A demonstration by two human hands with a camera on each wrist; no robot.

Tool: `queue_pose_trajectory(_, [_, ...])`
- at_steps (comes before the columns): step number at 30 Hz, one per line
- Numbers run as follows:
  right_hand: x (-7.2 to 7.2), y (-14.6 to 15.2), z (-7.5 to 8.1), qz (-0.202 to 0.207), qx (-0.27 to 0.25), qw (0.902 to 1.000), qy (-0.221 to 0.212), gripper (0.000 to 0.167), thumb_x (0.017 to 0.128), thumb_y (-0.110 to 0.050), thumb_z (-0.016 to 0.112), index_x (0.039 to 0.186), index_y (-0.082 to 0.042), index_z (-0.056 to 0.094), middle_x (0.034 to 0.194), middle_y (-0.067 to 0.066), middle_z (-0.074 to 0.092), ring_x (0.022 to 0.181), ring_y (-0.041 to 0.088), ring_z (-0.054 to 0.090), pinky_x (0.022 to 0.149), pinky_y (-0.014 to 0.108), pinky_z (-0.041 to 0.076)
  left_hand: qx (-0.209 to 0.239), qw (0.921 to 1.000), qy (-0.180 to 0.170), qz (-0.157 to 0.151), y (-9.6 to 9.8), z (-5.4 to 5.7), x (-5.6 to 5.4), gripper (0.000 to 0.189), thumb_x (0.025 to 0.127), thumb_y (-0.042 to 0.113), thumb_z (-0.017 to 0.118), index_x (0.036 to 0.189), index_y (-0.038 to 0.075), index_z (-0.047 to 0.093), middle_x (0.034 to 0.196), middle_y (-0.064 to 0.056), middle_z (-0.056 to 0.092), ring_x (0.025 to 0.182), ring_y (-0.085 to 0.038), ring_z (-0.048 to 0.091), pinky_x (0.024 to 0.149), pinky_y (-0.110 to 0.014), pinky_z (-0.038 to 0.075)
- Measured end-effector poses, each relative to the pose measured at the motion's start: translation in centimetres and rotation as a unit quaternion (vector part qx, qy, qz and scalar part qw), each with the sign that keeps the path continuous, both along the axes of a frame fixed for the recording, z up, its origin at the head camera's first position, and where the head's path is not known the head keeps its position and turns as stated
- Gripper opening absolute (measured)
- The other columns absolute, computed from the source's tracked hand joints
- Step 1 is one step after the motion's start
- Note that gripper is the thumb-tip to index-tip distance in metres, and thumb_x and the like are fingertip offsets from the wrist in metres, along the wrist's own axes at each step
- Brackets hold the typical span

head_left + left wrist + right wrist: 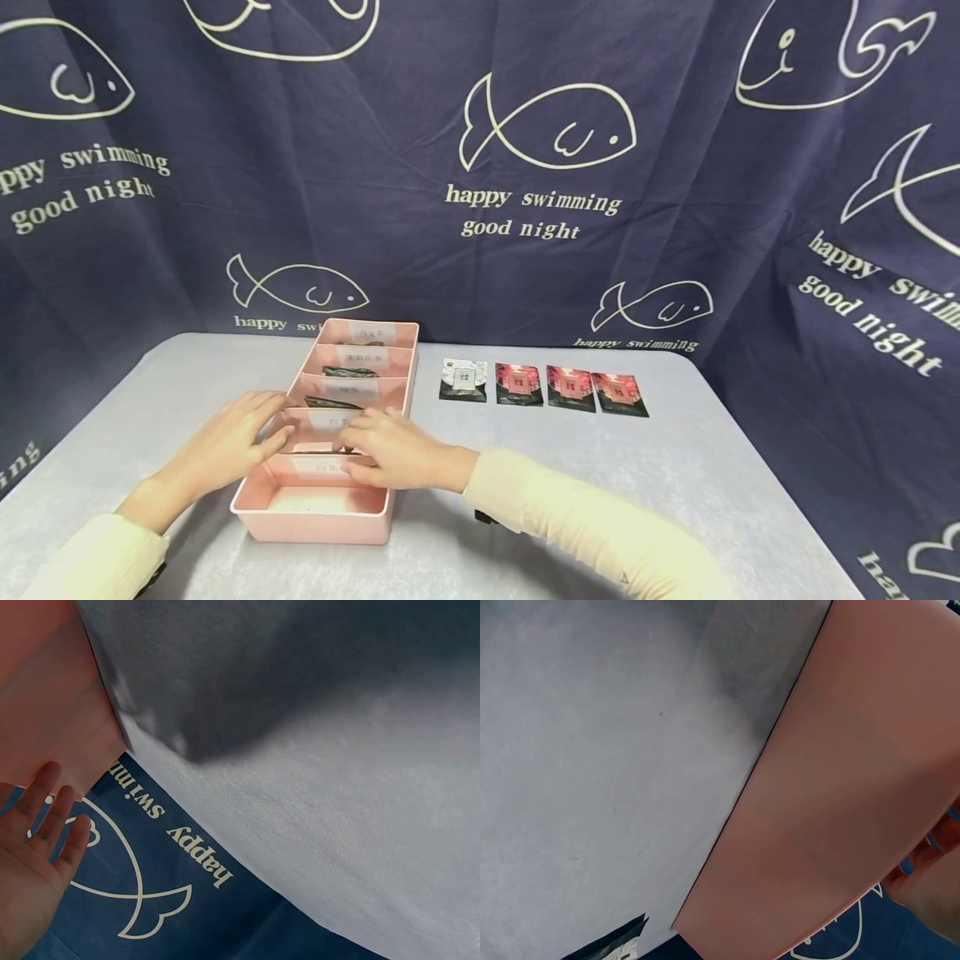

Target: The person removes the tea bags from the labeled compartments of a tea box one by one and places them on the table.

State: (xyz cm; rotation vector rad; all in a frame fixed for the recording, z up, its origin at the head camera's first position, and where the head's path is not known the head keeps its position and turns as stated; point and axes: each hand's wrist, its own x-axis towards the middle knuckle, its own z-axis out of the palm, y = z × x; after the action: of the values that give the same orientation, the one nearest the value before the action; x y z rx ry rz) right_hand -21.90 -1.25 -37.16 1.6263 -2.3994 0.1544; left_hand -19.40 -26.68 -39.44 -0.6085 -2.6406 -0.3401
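A long pink divided box [315, 527] stands on the table, with white paper labels on its dividers. My right hand [401, 450] reaches over the box's right side, fingertips down in the second compartment from the front, at a flat packet [311, 452] of which only a thin strip shows. Whether the fingers pinch it is hidden. In the right wrist view that hand [934, 889] shows only partly, past the box wall [840, 802]. My left hand [228, 437] is at the left rim, its fingers extended; in the left wrist view this hand [37, 862] has its fingers spread beside the pink wall [56, 705].
Dark packets [333, 402] stand in compartments farther back. To the box's right, a white-and-black packet [462, 381] and three red-and-black packets [519, 384] lie in a row on the grey table [570, 467]. A navy fish-print cloth [405, 208] hangs behind.
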Motion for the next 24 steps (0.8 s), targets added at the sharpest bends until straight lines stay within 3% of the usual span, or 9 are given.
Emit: queue_pose_trajectory(24, [0.29,-0.03,-0.34,-0.004,-0.032,0.9984,-0.046,0.016,0.090,-0.027,0.054,0.103,-0.022,0.062,0.108,-0.011,0.064,0.106,0.007,0.053,0.087,0.018,0.040,-0.001,1.0000,-0.007,0.005,0.01,-0.09,-0.08,0.042,0.085,0.026,0.060,0.116,-0.001,0.056,0.117,-0.020,0.058,0.111,-0.039,0.049,0.094,-0.053,0.037])
